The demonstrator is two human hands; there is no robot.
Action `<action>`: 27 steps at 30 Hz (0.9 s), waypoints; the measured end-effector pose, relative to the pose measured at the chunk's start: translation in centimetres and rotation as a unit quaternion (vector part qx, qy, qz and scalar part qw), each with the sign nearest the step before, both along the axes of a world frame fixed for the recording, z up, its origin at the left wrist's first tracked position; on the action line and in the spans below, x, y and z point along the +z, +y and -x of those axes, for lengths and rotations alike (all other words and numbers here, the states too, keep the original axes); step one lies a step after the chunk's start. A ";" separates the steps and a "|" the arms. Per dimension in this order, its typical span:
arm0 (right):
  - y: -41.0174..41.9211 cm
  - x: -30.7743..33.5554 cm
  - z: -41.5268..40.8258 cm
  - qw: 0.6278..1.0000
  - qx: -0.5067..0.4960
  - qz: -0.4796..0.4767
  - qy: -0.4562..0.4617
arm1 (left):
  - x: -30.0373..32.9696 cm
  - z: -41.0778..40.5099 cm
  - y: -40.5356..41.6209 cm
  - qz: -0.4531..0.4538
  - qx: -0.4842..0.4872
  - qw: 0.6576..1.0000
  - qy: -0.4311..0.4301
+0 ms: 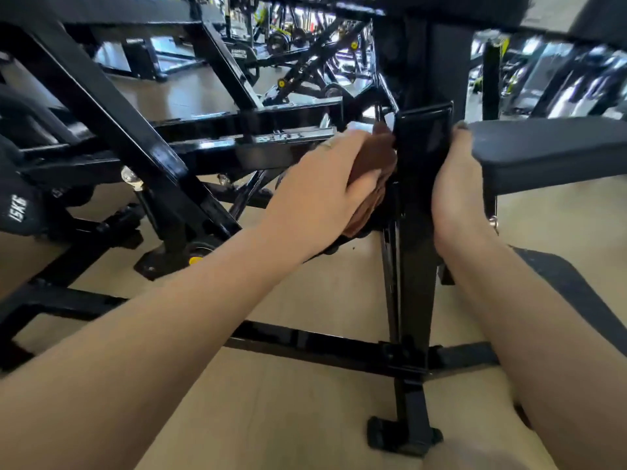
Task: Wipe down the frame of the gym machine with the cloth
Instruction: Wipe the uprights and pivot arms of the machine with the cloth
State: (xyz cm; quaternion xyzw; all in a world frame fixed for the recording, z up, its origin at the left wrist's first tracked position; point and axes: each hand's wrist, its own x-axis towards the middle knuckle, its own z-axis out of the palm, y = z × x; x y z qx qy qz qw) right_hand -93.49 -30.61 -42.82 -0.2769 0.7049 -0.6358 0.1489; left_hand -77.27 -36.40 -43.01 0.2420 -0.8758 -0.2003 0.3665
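at the upright post: two bare hands, one on each side of it, no sleeves.
left hand (325,184): fingers curled round one brown cloth (373,184), pressing it against the post's left face; thumb lies over the cloth's lower folds.
cloth: soft, bunched, rust-brown, folded in layers; it sits between the left fingers and the post, touching both.
right hand (456,191): fingers wrapped behind the post's right edge, grasping it; fingertips hidden, one thumb nail (462,125) shows at the top, painted dark.
frame (419,212): one glossy black square-section steel upright, flat-capped just above the fingers, running down to a crossbar and one rubber-capped foot (403,435) on the floor.
pad (549,154): one matte black padded cushion, rounded edges, just right of the right fingers.
weight plate (17,205): one black plate far left of the left fingers, white writing "15kg".
yellow knob (194,260): one small round cap below the left wrist.
floor (271,401): smooth, tan.
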 end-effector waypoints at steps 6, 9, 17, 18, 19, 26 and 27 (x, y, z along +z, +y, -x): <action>-0.6 1.2 -0.8 0.996 -0.047 0.007 -0.079 | 0.2 0.8 0.5 0.025 0.009 0.998 -0.056; -0.9 1.4 -1.2 0.994 -0.051 -0.002 -0.092 | 0.5 0.9 0.5 0.035 0.003 0.997 -0.075; -1.0 1.7 -2.2 0.992 -0.105 -0.012 -0.072 | 2.9 2.9 -3.6 0.111 0.039 0.966 -0.231; -1.0 1.5 -2.3 0.991 -0.114 -0.016 -0.064 | 3.1 3.4 -3.9 0.083 0.030 0.969 -0.230; -1.2 1.1 -2.1 0.989 -0.131 -0.001 -0.071 | 3.2 3.6 -4.0 0.067 0.021 0.972 -0.223; -2.1 0.7 -2.1 0.978 -0.203 -0.031 -0.045 | 0.2 -1.1 -0.3 0.120 -0.026 0.981 -0.149; -2.2 0.7 -2.2 0.975 -0.216 -0.037 -0.037 | 0.0 -1.0 -0.4 0.120 -0.023 0.982 -0.141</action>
